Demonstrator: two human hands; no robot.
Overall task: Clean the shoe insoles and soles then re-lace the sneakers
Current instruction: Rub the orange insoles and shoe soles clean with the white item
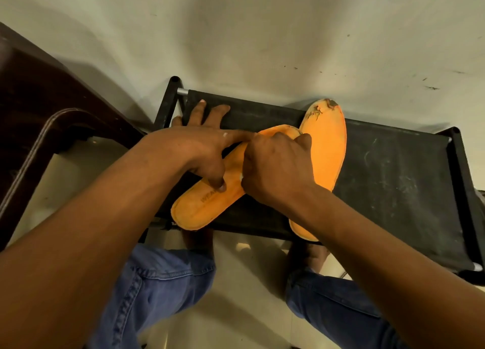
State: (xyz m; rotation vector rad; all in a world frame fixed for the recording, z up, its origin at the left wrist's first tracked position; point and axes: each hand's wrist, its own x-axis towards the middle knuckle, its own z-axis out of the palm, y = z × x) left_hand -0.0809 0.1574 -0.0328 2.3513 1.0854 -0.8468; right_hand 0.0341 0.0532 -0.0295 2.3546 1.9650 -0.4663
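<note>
Two orange insoles lie on a black fabric shelf [388,180]. The left insole [210,204] lies slanted, its heel end near the front edge of the shelf and its toe end running up to the right, where it touches or overlaps the right insole [329,149]. The right insole stands more upright in the view, its worn, torn toe end close to the far rail of the shelf and its heel end hanging slightly past the front edge.

Two bare hands work over them. The left hand [202,144] is spread wide: its fingers [223,110] reach flat onto the black fabric, one finger stretches right along the toe part of the left insole, and the thumb presses down on that insole beside some printed lettering. The hand is released, pressing rather than gripping. The right hand [275,165] is clenched, knuckles up, resting on the spot where the two insoles meet; a small pale bit shows at its lower edge, but what it grasps cannot be told.

The shelf is dusty fabric stretched in a black frame with metal tubes at the corners. It stands against a pale, scuffed wall [262,33]. A dark wooden piece of furniture [39,99] is on the left. Below are the person's blue jeans [157,283] and a light tiled floor [249,296].
</note>
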